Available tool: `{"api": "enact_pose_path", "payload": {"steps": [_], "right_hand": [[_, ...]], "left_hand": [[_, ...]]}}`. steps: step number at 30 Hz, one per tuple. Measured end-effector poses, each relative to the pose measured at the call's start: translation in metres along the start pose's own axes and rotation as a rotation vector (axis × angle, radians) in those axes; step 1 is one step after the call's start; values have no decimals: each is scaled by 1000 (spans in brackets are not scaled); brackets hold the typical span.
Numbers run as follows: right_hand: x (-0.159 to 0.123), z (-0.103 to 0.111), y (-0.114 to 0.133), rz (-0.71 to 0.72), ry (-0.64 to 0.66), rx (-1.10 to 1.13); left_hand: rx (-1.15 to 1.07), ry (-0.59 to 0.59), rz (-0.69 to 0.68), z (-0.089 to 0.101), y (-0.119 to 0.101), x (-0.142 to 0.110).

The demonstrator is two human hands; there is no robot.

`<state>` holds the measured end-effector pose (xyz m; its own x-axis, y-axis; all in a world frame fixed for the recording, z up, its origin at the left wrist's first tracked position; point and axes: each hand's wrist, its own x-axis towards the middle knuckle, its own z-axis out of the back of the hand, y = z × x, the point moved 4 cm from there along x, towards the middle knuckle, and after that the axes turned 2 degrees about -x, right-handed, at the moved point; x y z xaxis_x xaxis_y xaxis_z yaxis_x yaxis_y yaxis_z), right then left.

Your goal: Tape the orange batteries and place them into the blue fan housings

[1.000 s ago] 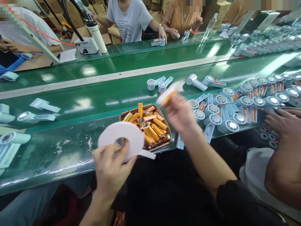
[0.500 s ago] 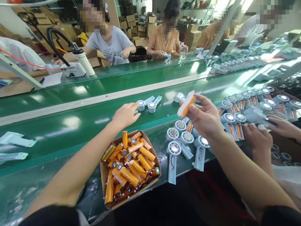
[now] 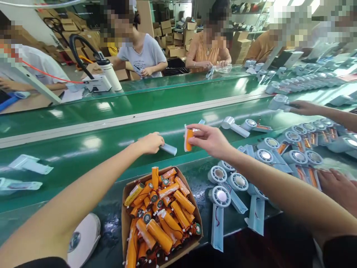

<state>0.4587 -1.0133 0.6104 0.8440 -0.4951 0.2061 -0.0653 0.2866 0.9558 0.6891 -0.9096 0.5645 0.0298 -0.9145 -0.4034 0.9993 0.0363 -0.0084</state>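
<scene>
We see an orange cell (image 3: 190,140) with a white strip (image 3: 185,139), other orange cells (image 3: 159,236), a brown box (image 3: 125,208), white tape roll (image 3: 88,236), pale blue housings (image 3: 218,238), green belt (image 3: 69,156) and a distant, probably grey shirt (image 3: 147,52).

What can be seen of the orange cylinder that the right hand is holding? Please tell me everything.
The orange cylinder looks smooth, as if wrapped in plastic film. A white strip runs lengthwise along its left side in the picture. It is nearly upright, pinched in the grip of the right hand, which hides part of it. It appears to be held above the green belt.
</scene>
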Motion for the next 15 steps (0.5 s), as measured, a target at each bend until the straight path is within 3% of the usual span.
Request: {"api": "enact_pose_path", "payload": {"steps": [3,6,10,15], "right_hand": [[33,-40,-14,43,103,-228],[44,-61,-20,70,181,-555],[41,-72,-21,24,354,-1047],[45,-77,-27,-51,456,-1252]], "left_hand": [[-56,2,-35,0,2,4],[-116,-10,-23,6,8,12],[-197,-73,52,11,15,15],[-306,-171,164,7,7,21]]}}
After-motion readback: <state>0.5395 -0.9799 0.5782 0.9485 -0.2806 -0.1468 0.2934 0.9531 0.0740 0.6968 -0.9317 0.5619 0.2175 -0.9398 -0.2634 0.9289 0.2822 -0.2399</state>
